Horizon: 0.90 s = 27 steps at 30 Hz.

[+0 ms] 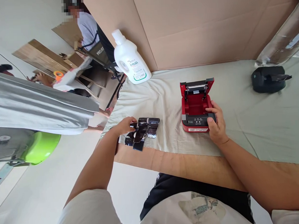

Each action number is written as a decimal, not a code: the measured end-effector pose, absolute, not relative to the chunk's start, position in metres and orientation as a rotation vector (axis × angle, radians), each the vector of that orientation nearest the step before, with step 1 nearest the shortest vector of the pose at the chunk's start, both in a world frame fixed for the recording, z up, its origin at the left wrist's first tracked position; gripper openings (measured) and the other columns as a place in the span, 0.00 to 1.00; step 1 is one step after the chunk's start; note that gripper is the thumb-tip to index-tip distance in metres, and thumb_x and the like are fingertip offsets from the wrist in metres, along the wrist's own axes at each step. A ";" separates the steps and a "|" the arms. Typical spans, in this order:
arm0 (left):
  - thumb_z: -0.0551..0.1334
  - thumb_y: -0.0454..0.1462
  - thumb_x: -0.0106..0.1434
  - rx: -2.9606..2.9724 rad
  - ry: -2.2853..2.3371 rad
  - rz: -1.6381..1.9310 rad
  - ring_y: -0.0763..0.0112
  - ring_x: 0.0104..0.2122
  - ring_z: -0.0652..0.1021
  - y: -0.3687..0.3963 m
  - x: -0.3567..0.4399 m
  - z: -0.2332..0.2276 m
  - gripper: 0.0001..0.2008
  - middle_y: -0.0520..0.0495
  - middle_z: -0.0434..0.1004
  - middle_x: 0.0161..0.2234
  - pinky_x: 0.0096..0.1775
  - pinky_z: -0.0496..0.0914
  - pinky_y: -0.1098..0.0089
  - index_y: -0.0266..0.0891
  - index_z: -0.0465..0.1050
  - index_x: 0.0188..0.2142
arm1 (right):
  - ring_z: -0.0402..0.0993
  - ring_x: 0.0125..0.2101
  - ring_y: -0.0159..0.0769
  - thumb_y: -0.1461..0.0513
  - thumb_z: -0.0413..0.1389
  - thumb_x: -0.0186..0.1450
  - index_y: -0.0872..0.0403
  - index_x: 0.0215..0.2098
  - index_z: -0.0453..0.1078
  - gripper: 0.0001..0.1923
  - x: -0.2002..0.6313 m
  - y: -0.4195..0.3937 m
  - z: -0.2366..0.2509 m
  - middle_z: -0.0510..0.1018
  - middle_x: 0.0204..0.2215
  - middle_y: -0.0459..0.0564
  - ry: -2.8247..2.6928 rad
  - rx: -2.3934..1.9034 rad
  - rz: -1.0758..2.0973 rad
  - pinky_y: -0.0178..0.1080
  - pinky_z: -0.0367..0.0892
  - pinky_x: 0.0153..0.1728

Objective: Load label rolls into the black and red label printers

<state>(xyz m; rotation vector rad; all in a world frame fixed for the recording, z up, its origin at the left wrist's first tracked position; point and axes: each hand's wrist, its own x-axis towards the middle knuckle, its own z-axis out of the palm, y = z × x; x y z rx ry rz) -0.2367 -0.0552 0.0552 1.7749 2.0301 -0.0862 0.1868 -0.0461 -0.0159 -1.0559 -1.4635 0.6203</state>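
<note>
Hands are working on a bench (263, 127) with a pale cloth over it. Starting at the left, the left hand (124, 126) is reaching out to a black ribbon roll (142, 131) lying near the front edge. Its fingers are curling around the left end of the roll and touching it, though I cannot tell if the grip is tight. The roll is lying long-ways from left to right, with shiny black film hanging loose down toward the person. Behind it, further back, a white bottle (129, 60) is leaning over on the cloth.

Going right, a small red printer (197, 105) is sitting with its lid (197, 85) tipped up and open. The red space inside is looking empty, with no roll in it. The right hand (216, 122) is holding the printer's front right corner, thumb pressing on the dark front panel. The roll is lying just left of the printer, nearer the left hand.

Far right, a black device (268, 79) is resting well apart from everything else.
</note>
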 end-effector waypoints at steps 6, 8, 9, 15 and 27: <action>0.55 0.40 0.59 1.944 1.937 0.131 0.57 0.45 0.74 -0.080 -0.186 0.092 0.12 0.43 0.77 0.42 0.51 0.68 0.59 0.41 0.72 0.40 | 0.57 0.66 0.55 0.45 0.49 0.67 0.51 0.48 0.68 0.22 0.187 -0.046 -0.017 0.62 0.65 0.57 -1.462 -1.027 0.626 0.61 0.53 0.64; 0.53 0.40 0.61 2.026 1.797 0.208 0.57 0.48 0.74 -0.080 -0.166 0.089 0.14 0.44 0.78 0.44 0.53 0.67 0.59 0.41 0.73 0.43 | 0.57 0.65 0.54 0.45 0.50 0.68 0.51 0.48 0.68 0.21 0.187 -0.046 -0.017 0.62 0.65 0.57 -1.461 -1.023 0.626 0.61 0.53 0.64; 0.53 0.38 0.61 2.092 1.767 0.224 0.56 0.51 0.73 -0.076 -0.158 0.083 0.16 0.43 0.78 0.47 0.55 0.66 0.57 0.41 0.73 0.46 | 0.57 0.65 0.54 0.45 0.50 0.67 0.50 0.48 0.68 0.21 0.187 -0.046 -0.017 0.63 0.65 0.57 -1.460 -1.023 0.625 0.61 0.53 0.64; 0.57 0.32 0.56 2.208 1.774 -0.018 0.48 0.54 0.73 -0.043 -0.125 0.054 0.19 0.37 0.78 0.48 0.59 0.57 0.45 0.39 0.76 0.47 | 0.59 0.65 0.52 0.47 0.50 0.68 0.51 0.49 0.68 0.21 0.187 -0.047 -0.017 0.63 0.65 0.58 -1.466 -1.033 0.616 0.59 0.54 0.64; 0.65 0.35 0.56 1.984 0.994 0.463 0.68 0.37 0.76 0.008 -0.004 0.104 0.11 0.48 0.76 0.38 0.42 0.70 0.66 0.39 0.67 0.39 | 0.59 0.64 0.53 0.48 0.50 0.68 0.51 0.53 0.65 0.21 0.186 -0.044 -0.025 0.62 0.65 0.58 -1.469 -0.997 0.583 0.61 0.55 0.63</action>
